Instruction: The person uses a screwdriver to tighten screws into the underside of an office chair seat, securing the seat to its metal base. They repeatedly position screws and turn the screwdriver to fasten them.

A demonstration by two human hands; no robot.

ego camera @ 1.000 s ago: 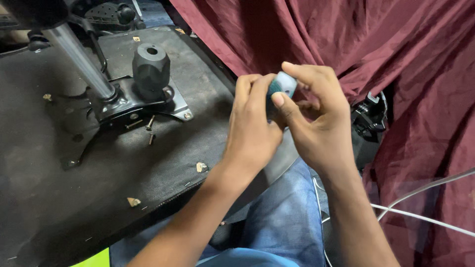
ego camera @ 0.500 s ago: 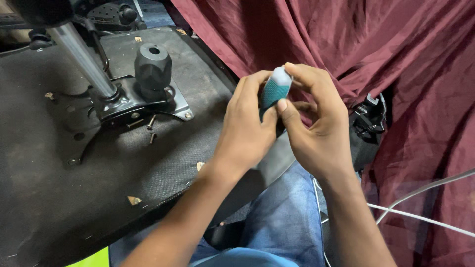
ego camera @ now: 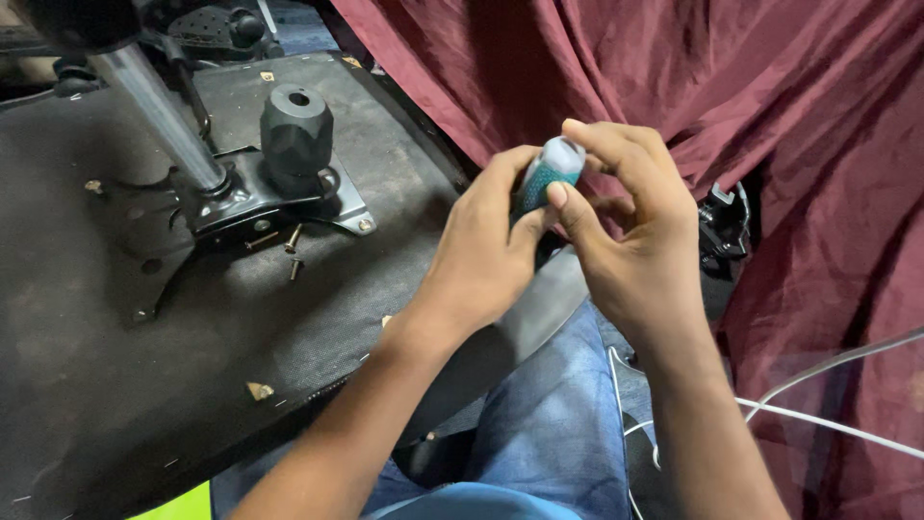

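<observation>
Both hands meet over my lap on a teal screwdriver handle with a pale rounded end [ego camera: 551,166]. My left hand [ego camera: 481,250] wraps the handle from the left side. My right hand [ego camera: 626,231] pinches its top end between thumb and fingers. The shaft below is hidden behind the hands. To the left lies an upturned office chair seat [ego camera: 115,385], its black fabric underside facing up, with a black metal mounting plate [ego camera: 241,207], a black knob [ego camera: 296,130] and a silver gas cylinder [ego camera: 159,111] rising from it.
Two loose screws [ego camera: 291,252] lie on the seat beside the plate. Maroon cloth [ego camera: 731,87] hangs behind and to the right. White cables [ego camera: 818,414] run at the lower right. A dark clamp-like part [ego camera: 724,226] sits near the cloth. My blue-jeaned leg [ego camera: 549,424] is below.
The screwdriver handle has come further up out of my hands, and both hands have shifted slightly on it. The chair parts have not moved.
</observation>
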